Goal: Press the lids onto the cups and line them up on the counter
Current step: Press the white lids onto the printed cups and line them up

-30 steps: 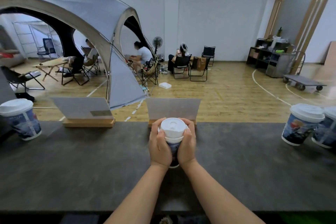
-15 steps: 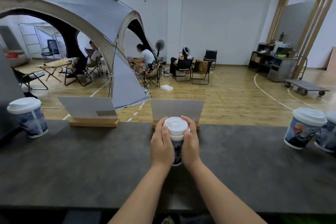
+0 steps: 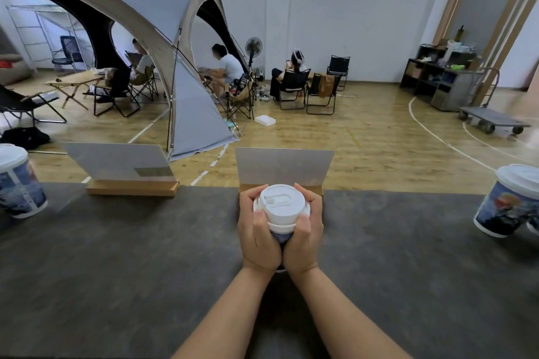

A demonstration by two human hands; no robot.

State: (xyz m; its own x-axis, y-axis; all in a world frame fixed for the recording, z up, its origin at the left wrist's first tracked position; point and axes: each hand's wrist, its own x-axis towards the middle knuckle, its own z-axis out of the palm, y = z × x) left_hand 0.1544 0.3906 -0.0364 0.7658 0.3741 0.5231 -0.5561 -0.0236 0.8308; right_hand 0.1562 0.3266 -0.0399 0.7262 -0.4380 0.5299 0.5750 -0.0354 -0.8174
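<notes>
Near the middle of the dark counter [image 3: 116,256], close to its far edge, one cup [image 3: 280,234] with a white lid [image 3: 281,203] is clasped between both hands. The left hand [image 3: 258,234] wraps its fingers round the cup's left side with the thumb up against the lid's rim; the right hand [image 3: 304,234] mirrors it on the right, so each grip is curled round the cup. Three more lidded cups show: one printed cup [image 3: 19,183] at the counter's left edge, a second cup [image 3: 509,202] near the right edge, and a sliver of a third cup [image 3: 534,223] just behind it, cut off by the frame. Two sign holders stand along the far edge, the left sign holder [image 3: 122,167] and the middle sign holder [image 3: 283,167] right behind the held cup.
</notes>
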